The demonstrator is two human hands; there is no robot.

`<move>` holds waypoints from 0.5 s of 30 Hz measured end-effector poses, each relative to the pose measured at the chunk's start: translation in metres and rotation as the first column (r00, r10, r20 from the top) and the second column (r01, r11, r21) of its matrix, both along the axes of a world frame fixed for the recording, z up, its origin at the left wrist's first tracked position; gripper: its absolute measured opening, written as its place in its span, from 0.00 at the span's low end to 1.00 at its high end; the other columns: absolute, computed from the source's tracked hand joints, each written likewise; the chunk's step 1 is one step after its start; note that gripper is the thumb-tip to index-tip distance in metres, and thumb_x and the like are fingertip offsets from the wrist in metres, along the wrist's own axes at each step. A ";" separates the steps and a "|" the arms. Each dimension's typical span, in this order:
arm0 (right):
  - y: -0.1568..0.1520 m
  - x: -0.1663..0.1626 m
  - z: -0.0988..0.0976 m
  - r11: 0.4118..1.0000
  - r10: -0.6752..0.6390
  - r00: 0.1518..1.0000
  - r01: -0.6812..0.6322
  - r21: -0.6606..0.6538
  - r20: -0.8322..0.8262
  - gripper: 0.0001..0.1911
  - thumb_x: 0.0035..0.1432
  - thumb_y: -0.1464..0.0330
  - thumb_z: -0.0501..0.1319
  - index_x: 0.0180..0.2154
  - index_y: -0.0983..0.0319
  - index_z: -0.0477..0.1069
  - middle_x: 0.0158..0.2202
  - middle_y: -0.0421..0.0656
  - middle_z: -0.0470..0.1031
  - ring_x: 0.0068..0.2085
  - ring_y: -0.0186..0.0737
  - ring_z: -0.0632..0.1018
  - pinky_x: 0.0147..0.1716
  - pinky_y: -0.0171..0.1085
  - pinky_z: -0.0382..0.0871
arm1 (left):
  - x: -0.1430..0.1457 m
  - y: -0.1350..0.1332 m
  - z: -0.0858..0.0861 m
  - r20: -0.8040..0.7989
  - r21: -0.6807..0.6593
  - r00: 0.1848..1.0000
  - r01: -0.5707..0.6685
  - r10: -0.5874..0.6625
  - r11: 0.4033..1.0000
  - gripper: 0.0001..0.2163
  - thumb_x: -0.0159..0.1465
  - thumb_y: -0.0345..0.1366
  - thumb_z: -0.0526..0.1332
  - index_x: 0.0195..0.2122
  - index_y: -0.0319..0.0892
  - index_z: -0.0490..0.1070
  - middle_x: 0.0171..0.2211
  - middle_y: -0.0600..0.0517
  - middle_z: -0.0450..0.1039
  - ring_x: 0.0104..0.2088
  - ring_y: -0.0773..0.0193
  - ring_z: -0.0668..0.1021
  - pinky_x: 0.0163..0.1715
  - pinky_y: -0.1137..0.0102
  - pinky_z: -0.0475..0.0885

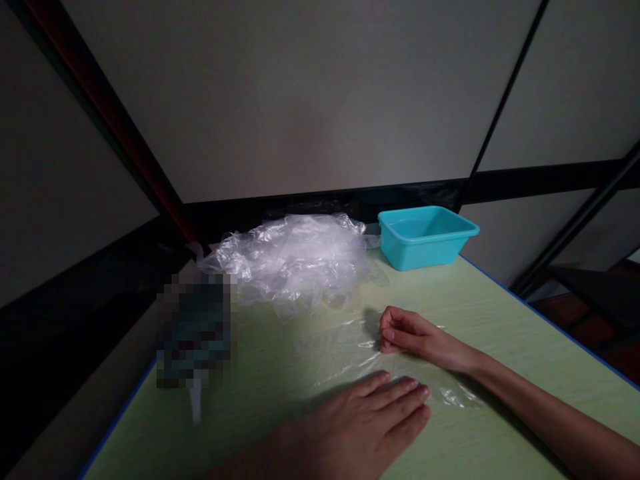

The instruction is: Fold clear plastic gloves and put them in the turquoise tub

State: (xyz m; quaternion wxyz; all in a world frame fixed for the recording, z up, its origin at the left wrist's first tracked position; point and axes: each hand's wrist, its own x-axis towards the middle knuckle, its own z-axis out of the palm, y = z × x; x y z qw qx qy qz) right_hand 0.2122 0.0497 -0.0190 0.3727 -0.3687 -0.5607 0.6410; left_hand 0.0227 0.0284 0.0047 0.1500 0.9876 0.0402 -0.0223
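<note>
A clear plastic sheet (345, 347) lies flat on the pale green table (500, 313) in front of me. My left hand (370, 420) rests palm down on its near edge, fingers stretched out together. My right hand (407, 337) lies on the sheet further back, its fingers curled and pinched on the plastic. Behind both hands sits a crumpled heap of clear plastic sheets (295, 260).
A turquoise plastic tub (425, 237) stands at the table's far right corner. A blurred-out object (194, 330) sits at the left edge, with a whitish strip (196, 403) below it. Grey wall panels with dark frames rise behind the table.
</note>
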 end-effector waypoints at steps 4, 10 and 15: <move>-0.001 0.000 0.001 1.000 0.004 1.000 -0.004 0.012 0.005 0.14 0.53 0.59 0.59 0.29 0.63 0.60 0.26 0.36 0.61 0.30 0.31 0.68 0.33 0.34 0.63 | -0.001 -0.002 -0.002 0.018 0.045 1.000 0.011 -0.012 0.999 0.19 0.66 0.33 0.43 0.58 0.33 0.48 0.61 0.46 0.46 0.59 0.60 0.53 0.57 0.63 0.51; 0.000 0.000 0.000 1.000 -0.004 1.000 0.004 0.025 0.008 0.13 0.53 0.59 0.59 0.29 0.63 0.61 0.26 0.36 0.64 0.30 0.31 0.69 0.33 0.34 0.64 | -0.004 -0.002 -0.011 0.048 0.128 0.995 0.082 -0.088 0.988 0.18 0.67 0.34 0.40 0.57 0.34 0.51 0.60 0.47 0.49 0.60 0.59 0.52 0.57 0.63 0.52; 0.003 0.002 -0.003 0.996 -0.041 0.991 0.031 -0.082 -0.127 0.12 0.52 0.63 0.61 0.29 0.63 0.62 0.25 0.36 0.67 0.29 0.30 0.71 0.33 0.32 0.65 | -0.006 -0.003 -0.005 0.039 0.146 0.990 0.128 -0.135 0.981 0.18 0.67 0.35 0.40 0.57 0.40 0.51 0.61 0.50 0.45 0.60 0.60 0.48 0.58 0.64 0.49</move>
